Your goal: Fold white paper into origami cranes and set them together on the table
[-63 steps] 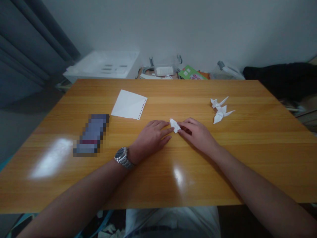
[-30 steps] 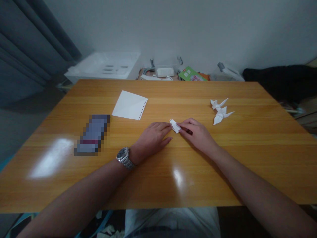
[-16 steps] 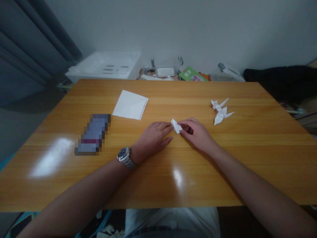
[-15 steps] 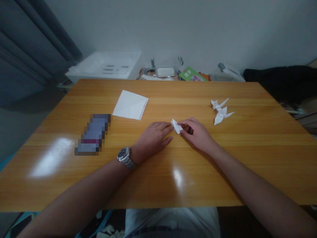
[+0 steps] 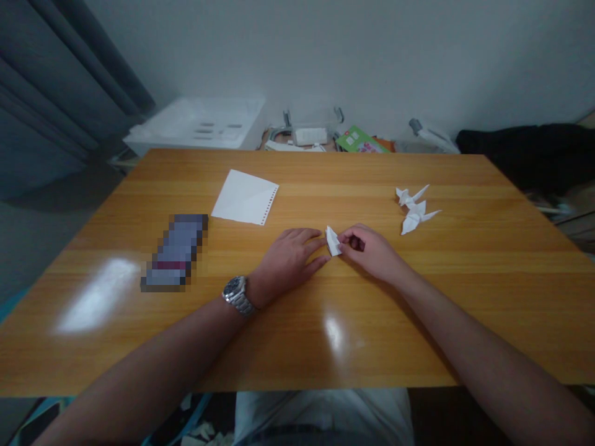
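A small piece of folded white paper [image 5: 332,241] stands near the middle of the wooden table [image 5: 297,347]. My right hand [image 5: 369,248] pinches its right side between thumb and fingers. On the other side, my left hand [image 5: 295,257] lies palm down with fingers stretched out, its fingertips at the paper's left edge. A metal watch [image 5: 238,294] circles the left wrist. Two white origami cranes [image 5: 415,210] rest on the table to the right.
A white paper sheet [image 5: 245,197] with a perforated edge lies at the back left. Nearer me on the left is a blurred-out phone-like object [image 5: 176,253]. Behind the table stand a white plastic tub [image 5: 199,124] and a green booklet [image 5: 360,139].
The folded paper has turned more upright and its left side now faces my left fingers. My left hand has shifted slightly right; the right hand keeps its pinch.
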Motion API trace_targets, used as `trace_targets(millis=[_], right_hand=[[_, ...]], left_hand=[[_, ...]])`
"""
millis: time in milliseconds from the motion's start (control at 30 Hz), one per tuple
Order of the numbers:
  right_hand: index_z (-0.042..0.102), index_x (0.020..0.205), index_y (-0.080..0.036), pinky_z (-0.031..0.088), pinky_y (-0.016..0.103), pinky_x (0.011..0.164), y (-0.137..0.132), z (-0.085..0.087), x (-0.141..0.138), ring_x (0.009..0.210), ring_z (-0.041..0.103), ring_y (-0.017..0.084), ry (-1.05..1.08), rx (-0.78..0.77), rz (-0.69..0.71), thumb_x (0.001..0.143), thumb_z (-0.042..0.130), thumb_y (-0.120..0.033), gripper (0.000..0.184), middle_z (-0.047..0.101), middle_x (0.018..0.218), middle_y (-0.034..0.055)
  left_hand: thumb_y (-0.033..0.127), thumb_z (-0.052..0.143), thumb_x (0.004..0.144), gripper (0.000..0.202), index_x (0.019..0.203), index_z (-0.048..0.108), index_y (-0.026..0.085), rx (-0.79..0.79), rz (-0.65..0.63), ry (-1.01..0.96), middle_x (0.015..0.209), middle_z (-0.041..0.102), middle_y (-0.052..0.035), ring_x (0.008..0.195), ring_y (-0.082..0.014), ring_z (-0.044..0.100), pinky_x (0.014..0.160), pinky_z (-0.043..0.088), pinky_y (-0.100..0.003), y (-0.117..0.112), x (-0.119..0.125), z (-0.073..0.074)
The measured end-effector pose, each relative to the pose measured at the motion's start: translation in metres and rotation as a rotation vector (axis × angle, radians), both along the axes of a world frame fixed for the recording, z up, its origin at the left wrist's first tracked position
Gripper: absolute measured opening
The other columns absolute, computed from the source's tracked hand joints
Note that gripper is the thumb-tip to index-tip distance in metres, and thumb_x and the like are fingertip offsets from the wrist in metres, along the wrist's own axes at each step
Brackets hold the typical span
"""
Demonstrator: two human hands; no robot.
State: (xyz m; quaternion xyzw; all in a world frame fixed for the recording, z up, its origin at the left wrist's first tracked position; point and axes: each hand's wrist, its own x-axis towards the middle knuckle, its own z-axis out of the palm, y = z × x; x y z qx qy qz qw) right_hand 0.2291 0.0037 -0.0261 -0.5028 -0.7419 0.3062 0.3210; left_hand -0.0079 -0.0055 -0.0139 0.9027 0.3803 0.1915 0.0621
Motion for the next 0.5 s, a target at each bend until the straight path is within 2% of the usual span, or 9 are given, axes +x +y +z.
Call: trace_targets(millis=[200, 500], right_hand=[[0.069, 0.094, -0.019, 0.043, 0.030, 0.067, -0.0028, 0.0027, -0.0030, 0.072, 0.054, 0.016, 0.091, -0.082, 0.028, 0.087, 0.067, -0.029, 0.011, 0.065, 0.083, 0.0019], [0.067, 0.090, -0.021, 0.043, 0.029, 0.066, -0.0077, 0.0005, -0.0071, 0.072, 0.056, 0.016, 0.073, -0.120, 0.058, 0.087, 0.070, -0.032, 0.011, 0.065, 0.079, -0.0001]], left_hand=[[0.043, 0.064, 0.098, 0.034, 0.124, 0.069, 0.022, -0.065, 0.037, -0.156, 0.129, 0.068, -0.0080, 0.117, -0.0252, 0.064, 0.102, 0.049, -0.043, 0.0044, 0.0036, -0.0076], [0.027, 0.072, 0.092, 0.019, 0.108, 0.066, 0.018, -0.179, 0.082, -0.297, 0.109, 0.071, -0.0060, 0.102, -0.0224, 0.065, 0.093, 0.051, -0.037, 0.0032, 0.0066, -0.0023]])
